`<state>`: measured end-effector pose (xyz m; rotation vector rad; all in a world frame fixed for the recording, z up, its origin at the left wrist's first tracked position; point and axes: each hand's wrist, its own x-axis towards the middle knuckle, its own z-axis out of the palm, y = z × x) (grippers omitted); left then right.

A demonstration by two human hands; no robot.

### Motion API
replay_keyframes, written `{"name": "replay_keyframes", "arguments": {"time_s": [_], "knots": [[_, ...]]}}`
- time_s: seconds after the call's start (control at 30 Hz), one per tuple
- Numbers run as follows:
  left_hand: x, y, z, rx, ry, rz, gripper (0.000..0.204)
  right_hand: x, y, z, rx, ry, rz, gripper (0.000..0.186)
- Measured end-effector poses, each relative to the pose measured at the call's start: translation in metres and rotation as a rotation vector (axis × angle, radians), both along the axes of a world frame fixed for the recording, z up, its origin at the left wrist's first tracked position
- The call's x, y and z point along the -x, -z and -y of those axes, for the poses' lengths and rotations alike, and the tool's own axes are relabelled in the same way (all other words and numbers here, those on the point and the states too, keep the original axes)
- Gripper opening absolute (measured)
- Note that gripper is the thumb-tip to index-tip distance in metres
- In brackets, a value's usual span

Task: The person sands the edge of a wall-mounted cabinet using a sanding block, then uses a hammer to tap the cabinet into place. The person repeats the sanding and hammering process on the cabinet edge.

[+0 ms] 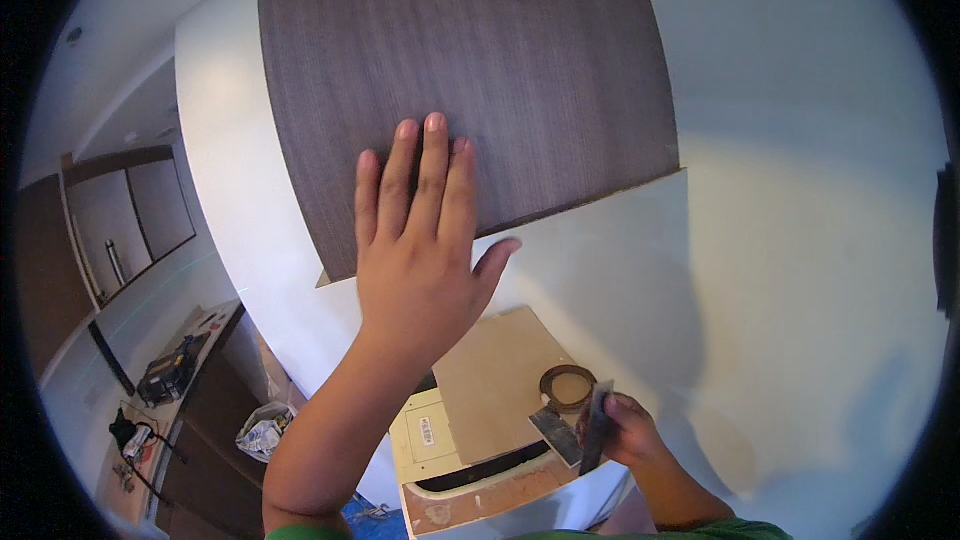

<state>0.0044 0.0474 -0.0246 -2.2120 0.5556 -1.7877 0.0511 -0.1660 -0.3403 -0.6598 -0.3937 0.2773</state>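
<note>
My left hand (417,270) lies with its fingers stretched out over the lower part of a dark wood-grain panel (480,70), its thumb pointing off beyond the bottom edge. Lower right, my right hand (634,432) is closed around a dark, flat, blade-like tool (597,428) held upright; its exact kind is unclear. Beside that tool is a grey flat plate (556,437), and I cannot tell whether the two are joined. Just behind them a brown roll of tape or edging (567,387) rests on a tan board (490,380).
Under the board stands a cream box-like unit (425,435) with a worn wooden front edge (480,495). A white wall (800,270) rises on the right. At left are a counter with a black tool case (172,372), a bag of rubbish (266,430) and an open wall cabinet (160,205).
</note>
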Motion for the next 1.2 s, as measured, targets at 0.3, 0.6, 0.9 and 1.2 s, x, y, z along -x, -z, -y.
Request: {"name": "replay_keyframes", "arguments": {"time_s": [0.3,0.6,0.9,1.2], "knots": [[0.048,0.066,-0.023,-0.035,0.4,-0.481,0.051,0.012,-0.16,-0.039,-0.086,0.213,0.203,0.028],[0.034,0.053,0.022,-0.171,0.269,-0.353,0.084,0.001,-0.214,-0.058,-0.228,0.12,0.375,0.024],[0.028,0.026,0.026,-0.296,0.115,-0.263,0.049,-0.009,-0.221,-0.073,-0.372,-0.046,0.322,0.022],[0.032,0.0,0.019,-0.314,0.26,-0.372,0.046,-0.006,-0.234,-0.074,-0.375,-0.153,0.322,0.022]]}}
